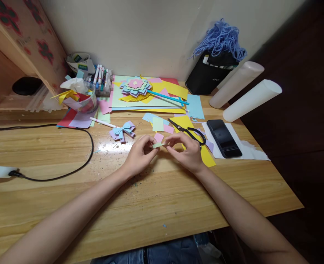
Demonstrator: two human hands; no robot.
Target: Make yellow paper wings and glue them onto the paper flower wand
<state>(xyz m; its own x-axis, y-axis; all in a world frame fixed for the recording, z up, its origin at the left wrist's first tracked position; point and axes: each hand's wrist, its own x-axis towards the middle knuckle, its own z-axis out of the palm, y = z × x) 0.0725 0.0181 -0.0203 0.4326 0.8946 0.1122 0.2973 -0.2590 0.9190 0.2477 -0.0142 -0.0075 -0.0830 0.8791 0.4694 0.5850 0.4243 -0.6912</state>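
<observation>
My left hand (139, 154) and my right hand (186, 150) meet over the middle of the wooden desk (150, 198). Both pinch the ends of a small pale green paper piece (158, 145) between thumb and fingers. A small pink paper square (159, 137) lies just behind the hands. Black scissors (188, 131) rest on a yellow sheet (206, 154) right behind my right hand. A folded blue and purple paper bow (122, 131) lies to the left of my left hand.
A layered paper flower (135, 87) sits on stacked coloured sheets at the back. Markers (101, 77) and a clear cup of scraps (80, 97) stand back left. A phone (224, 138) lies right, near two white cylinders (250, 97). A black cable (68, 172) curves left.
</observation>
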